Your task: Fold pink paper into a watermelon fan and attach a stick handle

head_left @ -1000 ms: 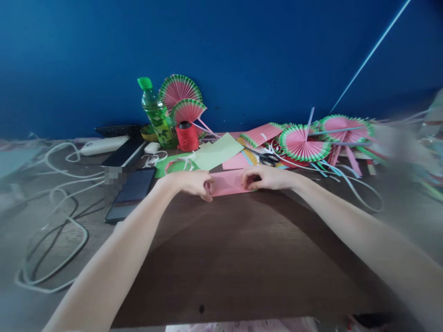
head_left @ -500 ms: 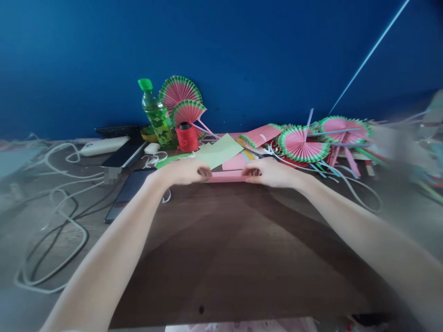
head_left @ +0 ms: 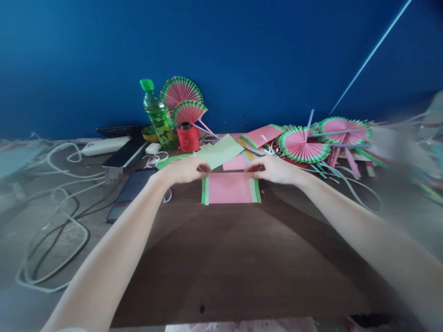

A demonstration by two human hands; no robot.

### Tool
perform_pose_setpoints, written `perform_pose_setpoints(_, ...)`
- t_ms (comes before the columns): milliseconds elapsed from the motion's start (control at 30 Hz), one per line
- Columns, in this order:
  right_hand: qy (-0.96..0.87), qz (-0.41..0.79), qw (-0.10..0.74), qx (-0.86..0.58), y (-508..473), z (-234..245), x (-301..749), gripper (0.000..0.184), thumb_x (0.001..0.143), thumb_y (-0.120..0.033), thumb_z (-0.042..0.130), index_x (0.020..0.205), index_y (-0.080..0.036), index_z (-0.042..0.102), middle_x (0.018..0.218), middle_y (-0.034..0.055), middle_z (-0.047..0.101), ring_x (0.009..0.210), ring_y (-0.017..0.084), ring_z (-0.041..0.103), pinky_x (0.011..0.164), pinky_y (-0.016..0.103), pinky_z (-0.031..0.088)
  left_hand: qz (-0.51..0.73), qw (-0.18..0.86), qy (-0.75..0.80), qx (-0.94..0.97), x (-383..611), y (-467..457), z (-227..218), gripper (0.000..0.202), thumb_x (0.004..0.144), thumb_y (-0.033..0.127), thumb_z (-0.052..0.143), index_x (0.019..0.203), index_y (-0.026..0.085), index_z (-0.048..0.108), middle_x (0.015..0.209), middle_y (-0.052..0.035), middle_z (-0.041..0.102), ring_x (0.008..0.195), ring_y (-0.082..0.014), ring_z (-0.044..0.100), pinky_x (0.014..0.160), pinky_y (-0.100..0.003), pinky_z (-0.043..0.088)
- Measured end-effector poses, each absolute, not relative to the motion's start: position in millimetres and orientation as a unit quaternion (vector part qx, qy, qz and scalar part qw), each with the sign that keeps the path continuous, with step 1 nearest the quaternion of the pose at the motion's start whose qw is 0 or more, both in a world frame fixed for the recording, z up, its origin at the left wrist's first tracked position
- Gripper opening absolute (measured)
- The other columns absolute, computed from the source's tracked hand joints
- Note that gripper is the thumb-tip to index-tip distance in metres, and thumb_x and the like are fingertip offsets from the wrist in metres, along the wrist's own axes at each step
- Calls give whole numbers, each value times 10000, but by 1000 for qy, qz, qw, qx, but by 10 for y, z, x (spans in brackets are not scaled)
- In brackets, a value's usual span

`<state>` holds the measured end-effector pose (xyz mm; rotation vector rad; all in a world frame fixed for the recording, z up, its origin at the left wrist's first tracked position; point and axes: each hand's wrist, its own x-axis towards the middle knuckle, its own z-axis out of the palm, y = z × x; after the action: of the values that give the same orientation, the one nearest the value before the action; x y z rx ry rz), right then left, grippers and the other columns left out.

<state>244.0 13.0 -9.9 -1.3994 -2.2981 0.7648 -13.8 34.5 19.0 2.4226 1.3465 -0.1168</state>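
A pink sheet of paper point(head_left: 229, 188) with green and pale green strips along its left and right ends lies spread toward me on the dark brown table. At its far left corner, my left hand point(head_left: 187, 170) is closed with the fingertips pinching the edge. My right hand point(head_left: 273, 169) grips the far right corner in the same way. The far edge between my fingers looks slightly raised or folded; I cannot tell which. Just behind the hands lie a pale green sheet point(head_left: 223, 150) and a smaller pink paper piece point(head_left: 236, 162).
Pleated pink-and-green paper fans point(head_left: 304, 145) lie at the right; more point(head_left: 182, 94) lean on the blue wall. A green-capped bottle point(head_left: 157, 115) and a red thread spool point(head_left: 188, 138) stand back left. A phone point(head_left: 128, 193) and white cables point(head_left: 83, 235) are on the left.
The pink paper was a narrow band between my hands; now its wider face and green ends show, opened out toward me. My hands have stayed in nearly the same place.
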Motion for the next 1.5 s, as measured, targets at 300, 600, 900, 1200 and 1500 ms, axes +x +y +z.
perform_pose_setpoints(300,-861,175,143,-455,106,-214,2366,132,756,-174,561,816,-146,675,763,49,665,678,133,576,638,250,423,-68,93,447,887,-37,311,71,215,736,282,532,916,191,607,973,-53,604,803,-161,558,658,-241,385)
perform_pose_setpoints(600,-865,167,150,-450,104,-203,2364,109,764,-191,556,788,-144,651,733,38,629,644,119,539,607,240,398,-56,149,451,878,-56,329,75,202,755,298,510,917,213,598,927,-4,649,751,-135,575,623,-223,386)
perform_pose_setpoints(900,-864,154,156,-454,119,-194,2399,96,763,-168,544,796,-152,632,749,38,621,654,124,530,601,243,389,-38,171,458,871,-71,347,60,266,737,285,521,982,203,584,1017,-19,640,851,-150,582,700,-231,412)
perform_pose_setpoints(1200,-864,148,149,-458,115,-173,2406,106,756,-143,536,798,-153,632,777,39,635,674,124,542,626,243,393,-49,159,461,872,-43,317,96,236,747,279,497,945,198,597,976,-26,629,815,-149,569,674,-234,402)
perform_pose_setpoints(1500,-866,168,127,-453,100,-204,2378,97,757,-154,545,809,-142,625,770,45,629,675,126,538,626,245,399,-49,127,454,880,2,309,9,203,739,281,513,899,181,587,952,-44,628,798,-159,562,665,-250,397)
